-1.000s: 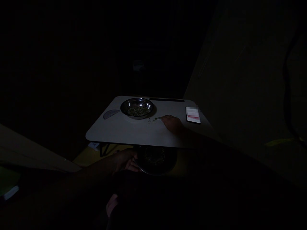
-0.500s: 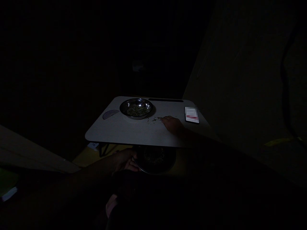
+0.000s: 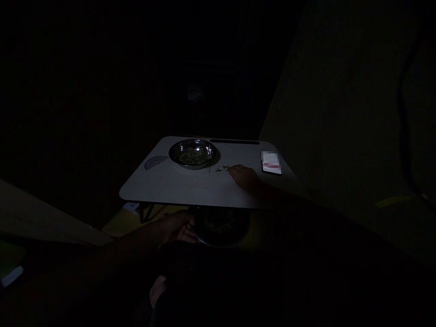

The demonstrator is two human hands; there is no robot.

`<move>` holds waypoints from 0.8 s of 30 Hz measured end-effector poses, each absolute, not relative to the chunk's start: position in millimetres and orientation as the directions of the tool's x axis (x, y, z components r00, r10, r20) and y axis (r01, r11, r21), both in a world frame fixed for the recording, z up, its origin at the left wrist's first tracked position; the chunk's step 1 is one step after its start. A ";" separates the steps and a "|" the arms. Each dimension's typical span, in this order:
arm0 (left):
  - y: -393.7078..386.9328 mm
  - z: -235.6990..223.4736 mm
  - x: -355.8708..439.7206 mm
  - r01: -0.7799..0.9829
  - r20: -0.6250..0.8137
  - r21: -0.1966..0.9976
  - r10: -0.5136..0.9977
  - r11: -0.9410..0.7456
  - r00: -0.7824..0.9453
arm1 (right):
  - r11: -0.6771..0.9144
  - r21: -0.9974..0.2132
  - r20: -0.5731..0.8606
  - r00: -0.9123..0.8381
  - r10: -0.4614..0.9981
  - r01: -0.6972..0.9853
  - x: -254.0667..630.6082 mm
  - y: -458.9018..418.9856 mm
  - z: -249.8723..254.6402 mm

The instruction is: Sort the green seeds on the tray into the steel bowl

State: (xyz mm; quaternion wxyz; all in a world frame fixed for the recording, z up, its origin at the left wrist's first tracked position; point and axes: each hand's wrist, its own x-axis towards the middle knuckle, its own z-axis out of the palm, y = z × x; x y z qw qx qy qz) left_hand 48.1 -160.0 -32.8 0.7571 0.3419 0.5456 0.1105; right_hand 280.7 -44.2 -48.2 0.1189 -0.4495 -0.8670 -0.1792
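Checking progress, I saw bits in the far-side steel bowl and near dark pan, loose bits on the table by my right hand, pinch unclear, left hand clasping the pan's rim.

The room is very dark. A low white table with rounded corners and dark folding legs catches dim light, a dark slot along its far edge. A yellowish surface shows beneath. A dull wall rises on the right, crossed by a dark cord.
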 end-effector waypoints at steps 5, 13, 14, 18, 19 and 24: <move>-158.7 -36.4 47.4 0.194 -0.731 0.662 0.567 0.724 0.380 | 0.546 0.189 0.345 -0.576 0.741 0.816 280.6 -47.1 -46.7; -159.3 -33.5 48.1 0.197 -0.745 0.645 0.550 0.738 0.379 | 0.577 0.174 0.350 -0.598 0.721 0.798 278.7 -53.5 -44.9; -159.4 -33.2 48.4 0.200 -0.748 0.642 0.548 0.740 0.374 | 0.582 0.172 0.349 -0.602 0.718 0.795 278.4 -54.4 -44.4; -159.3 -33.3 49.3 0.211 -0.750 0.643 0.549 0.736 0.369 | 0.594 0.168 0.349 -0.611 0.711 0.787 277.3 -56.9 -43.1; -159.3 -33.4 49.3 0.213 -0.747 0.647 0.551 0.732 0.372 | 0.597 0.168 0.352 -0.613 0.707 0.785 276.9 -57.3 -43.1; -159.2 -32.9 49.3 0.215 -0.746 0.648 0.551 0.731 0.375 | 0.620 0.174 0.361 -0.635 0.683 0.765 275.4 -58.4 -43.6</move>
